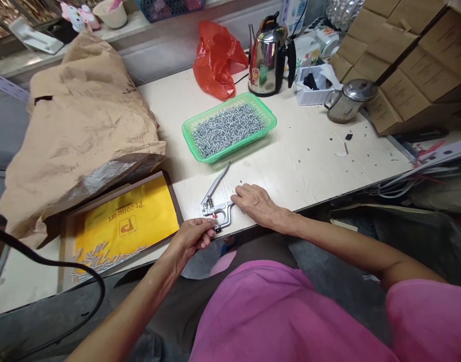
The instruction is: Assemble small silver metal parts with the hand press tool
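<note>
On the table near its front edge lies a metal hand press tool [223,211], its lever raised away from the body. My right hand [256,203] is closed round the end of the tool's handle. At the tool's jaw, my left hand [196,234] has its fingers pinched together by a black round part; what they hold is too small to make out. Behind the tool sits a green basket [268,118] full of small metal pieces [228,129]. A yellow-lined tray [128,216] at the left holds some loose metal pieces [98,256] along its near edge.
Brown paper [87,110] covers the table's left side. At the back are a red plastic bag [217,58], a kettle [268,55], a white basket [315,83] and a lidded metal pot [349,100]. Cardboard boxes [415,65] stand at the right; a black cable [64,263] hangs lower left.
</note>
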`<state>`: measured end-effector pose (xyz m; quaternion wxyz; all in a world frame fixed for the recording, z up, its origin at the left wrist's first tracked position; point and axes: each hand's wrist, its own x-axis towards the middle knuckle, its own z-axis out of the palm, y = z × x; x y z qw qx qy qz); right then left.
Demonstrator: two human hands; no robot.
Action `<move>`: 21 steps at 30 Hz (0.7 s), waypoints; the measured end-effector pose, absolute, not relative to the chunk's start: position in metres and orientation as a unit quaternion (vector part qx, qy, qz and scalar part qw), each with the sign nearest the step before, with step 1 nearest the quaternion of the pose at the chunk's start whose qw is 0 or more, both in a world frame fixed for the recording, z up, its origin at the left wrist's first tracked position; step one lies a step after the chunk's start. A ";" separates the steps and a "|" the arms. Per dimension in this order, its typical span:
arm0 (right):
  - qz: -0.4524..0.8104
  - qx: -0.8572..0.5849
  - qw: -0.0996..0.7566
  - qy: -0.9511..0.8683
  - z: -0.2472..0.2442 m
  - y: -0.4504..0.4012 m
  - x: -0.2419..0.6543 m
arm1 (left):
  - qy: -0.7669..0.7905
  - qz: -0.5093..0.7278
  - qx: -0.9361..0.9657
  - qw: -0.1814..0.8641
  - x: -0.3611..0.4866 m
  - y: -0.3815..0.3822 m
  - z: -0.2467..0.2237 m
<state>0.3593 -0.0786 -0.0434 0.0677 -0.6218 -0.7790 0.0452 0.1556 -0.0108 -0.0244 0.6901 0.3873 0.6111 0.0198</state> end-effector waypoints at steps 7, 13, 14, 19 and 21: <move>0.073 -0.571 0.081 -0.814 -0.020 -0.055 0.383 | 0.606 0.023 0.388 0.694 0.153 -0.013 -0.027; 0.118 -0.495 0.009 -0.861 -0.031 -0.012 0.401 | 0.615 0.029 0.393 0.684 0.155 -0.015 -0.024; 0.125 -0.487 0.004 -0.864 -0.032 -0.007 0.402 | 0.614 0.029 0.394 0.684 0.155 -0.015 -0.024; 0.117 -0.488 0.003 -0.865 -0.026 -0.001 0.400 | 0.610 0.029 0.396 0.685 0.155 -0.016 -0.024; 0.100 -0.489 0.006 -0.867 -0.025 -0.001 0.399 | 0.610 0.031 0.396 0.686 0.155 -0.017 -0.024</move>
